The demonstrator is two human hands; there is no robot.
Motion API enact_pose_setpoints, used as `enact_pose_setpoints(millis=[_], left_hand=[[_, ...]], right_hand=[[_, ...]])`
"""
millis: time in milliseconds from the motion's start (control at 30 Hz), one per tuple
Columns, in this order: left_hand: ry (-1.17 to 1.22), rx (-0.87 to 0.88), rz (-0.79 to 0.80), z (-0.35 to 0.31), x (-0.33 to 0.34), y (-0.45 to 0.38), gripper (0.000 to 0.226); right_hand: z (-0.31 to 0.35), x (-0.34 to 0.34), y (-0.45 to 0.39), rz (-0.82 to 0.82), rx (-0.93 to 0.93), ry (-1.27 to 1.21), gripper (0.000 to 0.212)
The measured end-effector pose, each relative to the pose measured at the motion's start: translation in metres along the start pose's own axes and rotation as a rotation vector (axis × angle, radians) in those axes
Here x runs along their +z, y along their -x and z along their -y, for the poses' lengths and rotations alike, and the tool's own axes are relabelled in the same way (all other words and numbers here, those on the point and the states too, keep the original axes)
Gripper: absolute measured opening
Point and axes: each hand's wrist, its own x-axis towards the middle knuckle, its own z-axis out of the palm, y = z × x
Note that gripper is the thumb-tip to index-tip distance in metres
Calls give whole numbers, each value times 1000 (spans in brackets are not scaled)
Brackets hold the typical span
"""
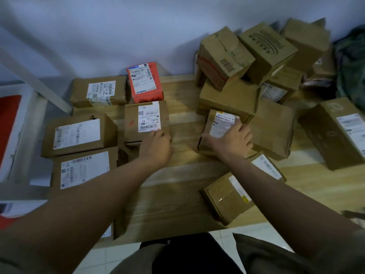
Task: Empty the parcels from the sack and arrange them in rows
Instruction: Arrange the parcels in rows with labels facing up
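Several labelled cardboard parcels lie in rows on the left of the wooden table (177,194), with an orange parcel (145,82) at the back. My left hand (156,146) rests on the near edge of a brown parcel with a white label (147,119), fingers curled against it. My right hand (232,139) is spread over a small brown parcel with a yellow-edged label (217,127) and grips it by its top and near side. To the right rises a loose heap of larger boxes (246,56). The dark green sack (351,66) shows at the far right edge.
A long box (335,133) lies at the right, and two small parcels (229,196) sit under my right forearm. A white wall runs behind the table. A white and red object (11,125) stands at the left. Bare wood shows between my arms.
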Motion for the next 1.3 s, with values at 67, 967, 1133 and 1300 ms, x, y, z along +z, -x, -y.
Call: enact_pose_setpoints(millis=[67,967,1133,1300], left_hand=[[78,-29,32,-11,3,10,39],[469,-458,-114,-7,7,105,57],[467,-321,23,-12,26,113,99],[86,-203,-22,-15,41,130,120]], right_hand=[[-1,5,-5,149,72,-20,133],[-2,21,68,765,-287,-275,72],[0,33,78,807,-215,-204,40],[8,37,91,577,-343,-111,68]])
